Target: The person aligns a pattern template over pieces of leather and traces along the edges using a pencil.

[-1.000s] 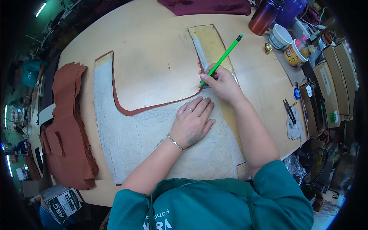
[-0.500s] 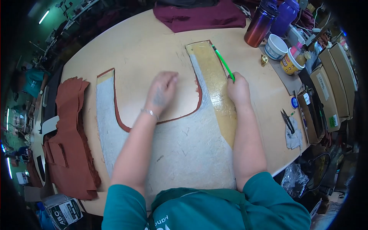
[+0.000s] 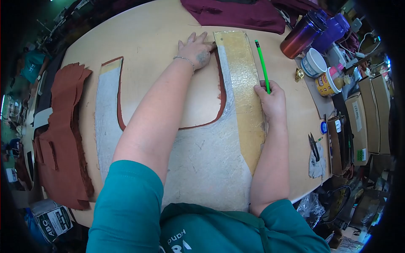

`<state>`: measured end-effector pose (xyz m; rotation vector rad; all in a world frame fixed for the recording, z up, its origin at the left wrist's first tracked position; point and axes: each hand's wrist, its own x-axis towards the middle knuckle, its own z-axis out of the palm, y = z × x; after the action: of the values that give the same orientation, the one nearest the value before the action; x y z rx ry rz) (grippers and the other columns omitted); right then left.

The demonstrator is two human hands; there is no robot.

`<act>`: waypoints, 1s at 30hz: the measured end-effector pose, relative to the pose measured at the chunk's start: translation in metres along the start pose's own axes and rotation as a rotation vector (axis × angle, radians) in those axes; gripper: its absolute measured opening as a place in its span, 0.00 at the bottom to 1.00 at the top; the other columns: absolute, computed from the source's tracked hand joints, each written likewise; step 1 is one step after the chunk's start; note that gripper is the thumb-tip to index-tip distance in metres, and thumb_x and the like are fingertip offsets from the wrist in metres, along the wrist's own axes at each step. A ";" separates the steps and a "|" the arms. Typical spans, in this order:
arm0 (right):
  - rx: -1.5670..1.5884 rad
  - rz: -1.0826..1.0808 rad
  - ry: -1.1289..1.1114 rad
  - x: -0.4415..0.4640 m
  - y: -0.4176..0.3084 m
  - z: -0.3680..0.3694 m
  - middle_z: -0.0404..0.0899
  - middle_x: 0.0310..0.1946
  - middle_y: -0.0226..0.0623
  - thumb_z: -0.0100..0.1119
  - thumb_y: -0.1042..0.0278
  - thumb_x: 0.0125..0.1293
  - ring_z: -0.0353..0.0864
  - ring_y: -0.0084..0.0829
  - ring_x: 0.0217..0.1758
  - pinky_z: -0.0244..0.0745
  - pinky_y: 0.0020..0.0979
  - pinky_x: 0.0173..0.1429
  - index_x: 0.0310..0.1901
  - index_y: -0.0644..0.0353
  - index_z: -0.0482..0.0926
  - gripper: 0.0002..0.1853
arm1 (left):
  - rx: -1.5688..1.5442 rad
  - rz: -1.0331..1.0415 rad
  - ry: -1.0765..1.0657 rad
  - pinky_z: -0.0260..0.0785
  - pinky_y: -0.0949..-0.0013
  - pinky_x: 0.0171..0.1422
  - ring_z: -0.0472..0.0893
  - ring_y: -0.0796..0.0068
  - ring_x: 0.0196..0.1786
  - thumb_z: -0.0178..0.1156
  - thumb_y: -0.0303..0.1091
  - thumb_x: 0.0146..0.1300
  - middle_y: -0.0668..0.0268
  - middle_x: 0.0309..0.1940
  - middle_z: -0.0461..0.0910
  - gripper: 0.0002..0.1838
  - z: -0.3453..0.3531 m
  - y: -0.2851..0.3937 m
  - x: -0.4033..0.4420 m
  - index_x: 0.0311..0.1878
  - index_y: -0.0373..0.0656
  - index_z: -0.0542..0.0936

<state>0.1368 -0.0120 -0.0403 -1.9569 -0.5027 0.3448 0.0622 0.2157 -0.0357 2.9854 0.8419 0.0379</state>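
The pencil (image 3: 262,65) is green, the stacked pieces (image 3: 63,139) rust-brown, the sleeves (image 3: 130,194) teal.

The left hand (image 3: 197,55) is spread, and its fingers reach the inner edge of the grey and yellow sheet (image 3: 202,164), near its far end. The right hand (image 3: 272,101) is beside the outer edge, holding a green pencil (image 3: 263,65) which points away, beyond the fingers. Brown fabric (image 3: 63,147) lies well to the left of both hands' fingers. On the desk (image 3: 301,114), black snips (image 3: 313,147) are right of the right fingers, nearer to the person.
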 end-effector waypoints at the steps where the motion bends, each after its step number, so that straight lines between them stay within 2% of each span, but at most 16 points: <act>1: -0.014 -0.002 0.002 -0.001 -0.002 0.001 0.75 0.24 0.37 0.59 0.68 0.52 0.73 0.26 0.27 0.69 0.28 0.35 0.34 0.68 0.76 0.12 | 0.004 0.002 0.007 0.45 0.39 0.65 0.48 0.60 0.70 0.42 0.36 0.61 0.69 0.69 0.47 0.23 -0.001 -0.002 -0.001 0.61 0.68 0.65; 5: -0.211 -0.015 0.013 -0.004 -0.006 0.004 0.76 0.26 0.44 0.59 0.68 0.52 0.75 0.35 0.29 0.70 0.32 0.38 0.35 0.68 0.76 0.12 | -0.081 -0.055 -0.034 0.45 0.41 0.66 0.48 0.61 0.70 0.39 0.39 0.63 0.71 0.69 0.49 0.23 0.003 -0.007 -0.001 0.62 0.70 0.64; 8: -0.352 -0.034 0.012 -0.004 -0.003 0.006 0.76 0.27 0.49 0.60 0.67 0.52 0.76 0.44 0.32 0.70 0.36 0.40 0.35 0.67 0.76 0.12 | -0.128 -0.089 -0.043 0.39 0.40 0.68 0.45 0.62 0.71 0.37 0.41 0.64 0.72 0.69 0.48 0.23 0.007 -0.007 -0.002 0.63 0.71 0.61; 10: -0.400 -0.058 0.017 -0.005 -0.005 0.007 0.75 0.28 0.51 0.60 0.67 0.52 0.76 0.47 0.34 0.70 0.39 0.41 0.35 0.67 0.76 0.12 | -0.137 -0.099 -0.030 0.39 0.40 0.68 0.46 0.63 0.71 0.37 0.42 0.63 0.72 0.69 0.48 0.24 0.009 -0.007 -0.001 0.63 0.71 0.61; 17: -0.521 -0.085 0.019 -0.008 -0.013 0.010 0.75 0.31 0.52 0.61 0.69 0.50 0.76 0.47 0.37 0.70 0.40 0.44 0.38 0.67 0.77 0.13 | -0.167 -0.137 0.027 0.39 0.42 0.68 0.47 0.67 0.71 0.37 0.43 0.62 0.72 0.68 0.50 0.24 0.015 -0.006 0.000 0.64 0.70 0.60; 20: -0.519 -0.114 0.059 -0.010 -0.012 0.013 0.74 0.33 0.52 0.61 0.71 0.50 0.76 0.47 0.38 0.71 0.39 0.44 0.40 0.66 0.77 0.14 | -0.175 -0.133 0.041 0.40 0.43 0.68 0.48 0.66 0.70 0.40 0.42 0.61 0.69 0.68 0.51 0.25 0.014 -0.005 -0.001 0.64 0.64 0.60; 23: -0.536 -0.144 0.088 -0.011 -0.013 0.013 0.73 0.35 0.51 0.60 0.71 0.50 0.75 0.47 0.39 0.71 0.39 0.45 0.41 0.65 0.77 0.14 | -0.249 -0.152 0.292 0.51 0.50 0.66 0.59 0.62 0.65 0.46 0.37 0.57 0.62 0.64 0.59 0.24 0.026 -0.009 -0.004 0.60 0.52 0.67; 25: -0.546 -0.149 0.101 -0.012 -0.013 0.014 0.72 0.36 0.51 0.60 0.71 0.50 0.75 0.47 0.39 0.71 0.39 0.46 0.40 0.65 0.77 0.14 | -0.341 0.072 0.551 0.60 0.58 0.61 0.67 0.57 0.58 0.51 0.30 0.54 0.54 0.54 0.69 0.19 0.025 -0.004 -0.028 0.50 0.40 0.74; 28: -0.506 -0.138 0.083 -0.010 -0.012 0.012 0.71 0.36 0.51 0.60 0.71 0.50 0.75 0.47 0.40 0.71 0.39 0.46 0.40 0.65 0.77 0.14 | -0.507 0.403 0.433 0.66 0.61 0.54 0.73 0.55 0.49 0.54 0.24 0.50 0.53 0.40 0.76 0.10 -0.005 0.041 -0.107 0.37 0.35 0.78; 30: -0.506 -0.133 0.082 -0.011 -0.011 0.012 0.71 0.36 0.51 0.60 0.72 0.50 0.75 0.47 0.39 0.71 0.39 0.46 0.40 0.65 0.77 0.14 | -0.623 0.421 0.332 0.68 0.62 0.51 0.74 0.56 0.46 0.56 0.22 0.48 0.54 0.42 0.75 0.12 -0.005 0.071 -0.154 0.39 0.36 0.77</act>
<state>0.1199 -0.0035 -0.0350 -2.3957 -0.7136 0.0503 -0.0326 0.0745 -0.0294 2.5141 0.1394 0.6830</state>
